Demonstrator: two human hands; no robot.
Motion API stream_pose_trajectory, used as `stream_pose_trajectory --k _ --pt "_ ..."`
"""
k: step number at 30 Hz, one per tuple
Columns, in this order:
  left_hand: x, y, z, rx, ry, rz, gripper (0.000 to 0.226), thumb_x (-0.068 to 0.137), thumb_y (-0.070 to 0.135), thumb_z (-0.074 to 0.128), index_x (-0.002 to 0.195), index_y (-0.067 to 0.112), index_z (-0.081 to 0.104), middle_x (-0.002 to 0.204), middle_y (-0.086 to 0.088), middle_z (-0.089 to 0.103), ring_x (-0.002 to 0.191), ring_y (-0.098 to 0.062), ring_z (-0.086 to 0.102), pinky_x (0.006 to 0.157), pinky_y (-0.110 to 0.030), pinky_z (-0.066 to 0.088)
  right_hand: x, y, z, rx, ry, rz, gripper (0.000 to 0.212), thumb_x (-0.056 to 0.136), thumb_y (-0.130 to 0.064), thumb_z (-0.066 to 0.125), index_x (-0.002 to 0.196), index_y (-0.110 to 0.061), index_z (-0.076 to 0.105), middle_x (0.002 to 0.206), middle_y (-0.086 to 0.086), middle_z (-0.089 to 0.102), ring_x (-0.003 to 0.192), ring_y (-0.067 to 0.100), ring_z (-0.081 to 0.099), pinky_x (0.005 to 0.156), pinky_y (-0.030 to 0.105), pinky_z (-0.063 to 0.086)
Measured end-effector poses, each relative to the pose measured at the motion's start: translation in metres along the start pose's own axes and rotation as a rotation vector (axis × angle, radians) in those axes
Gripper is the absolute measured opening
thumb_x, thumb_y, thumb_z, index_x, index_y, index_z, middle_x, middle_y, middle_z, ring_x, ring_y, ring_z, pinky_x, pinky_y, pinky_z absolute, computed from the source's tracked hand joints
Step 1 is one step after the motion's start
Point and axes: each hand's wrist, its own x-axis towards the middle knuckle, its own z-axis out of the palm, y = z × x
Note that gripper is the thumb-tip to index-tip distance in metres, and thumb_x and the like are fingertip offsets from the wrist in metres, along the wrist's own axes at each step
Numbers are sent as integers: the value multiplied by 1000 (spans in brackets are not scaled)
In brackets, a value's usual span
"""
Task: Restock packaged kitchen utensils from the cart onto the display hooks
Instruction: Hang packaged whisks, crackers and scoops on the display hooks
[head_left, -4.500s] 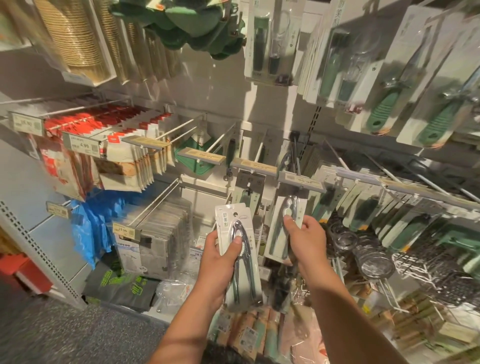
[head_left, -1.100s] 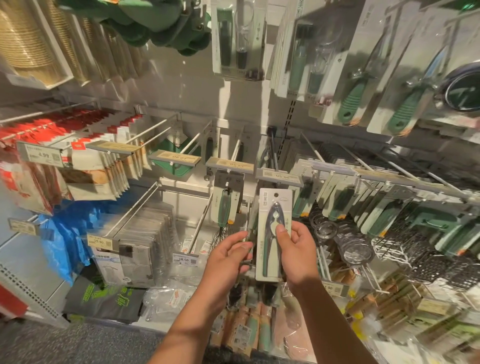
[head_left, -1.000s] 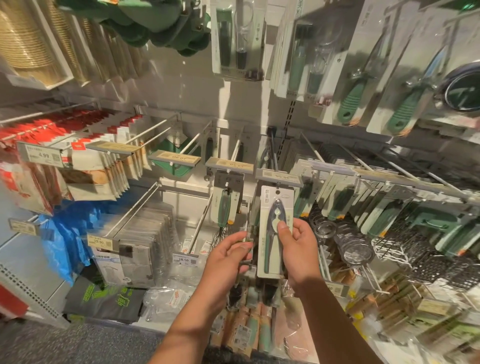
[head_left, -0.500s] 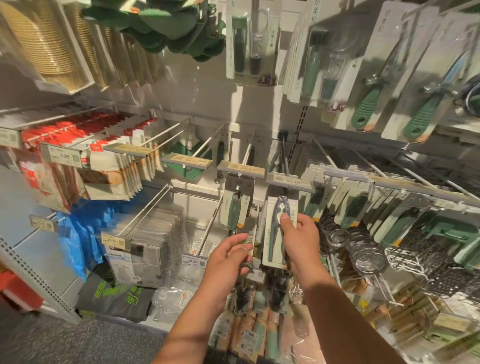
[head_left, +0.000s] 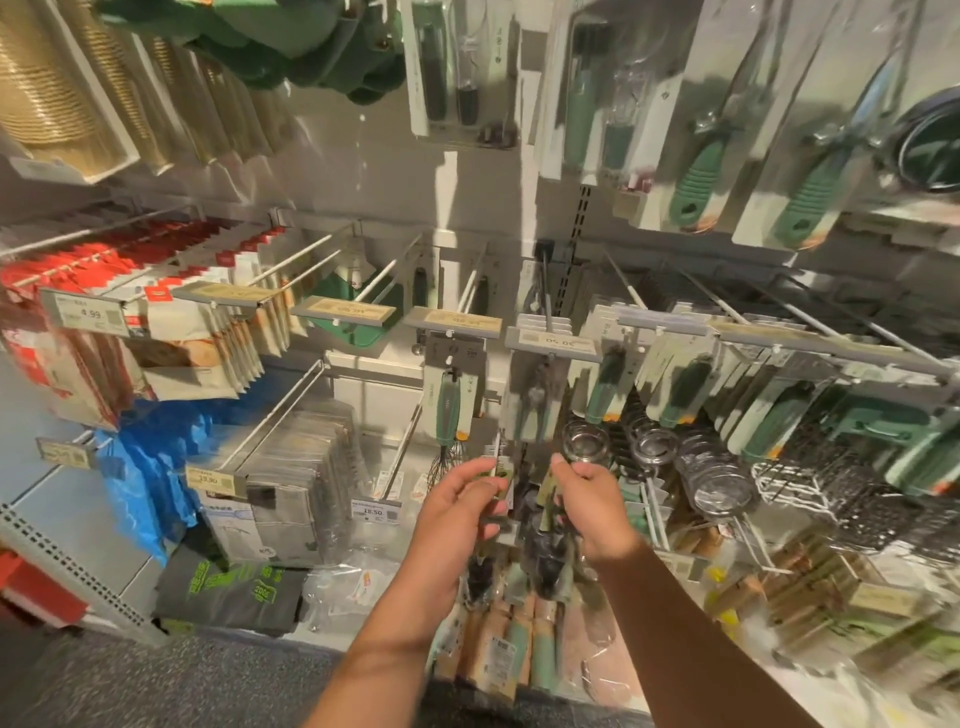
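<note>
Below the display hook (head_left: 545, 291), a thin card (head_left: 496, 460) is pinched by the left hand (head_left: 460, 499); its hole should be aligned squarely, while the right hand (head_left: 587, 499), fingers curled, grips a blurred pack (head_left: 545, 499).

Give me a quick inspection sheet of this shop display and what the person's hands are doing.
Surface: white back wall with metal hooks.
Job's things: carded nutcracker pack hangs on the centre hook behind the 30.50 tag.
Clutter: red packets, blue bags, glass lids, green-handled tools.
Hands: left hand pinches a thin card; right hand has curled fingers among lower packs, grasp unclear.
Cables: nothing seen.
Surroundings: speckled grey floor.
</note>
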Motion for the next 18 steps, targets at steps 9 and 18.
stream_pose_trajectory --k 9,18 --pt "-13 -57 113 139 -395 -58 23 97 31 64 109 11 67 93 -2 73 79 -14 65 67 -22 50 -49 40 -123 131 125 -60 21 99 -28 66 86 -14 74 74 1 73 62 12 68 57 24 54" --pt "-52 -165 263 468 -749 -332 14 105 15 56 117 11 62 94 -5 72 73 -17 62 60 -25 45 -133 151 -259 413 687 144 17 99 -30 68 92 -15 71 81 4 68 62 14 58 59 26 44"
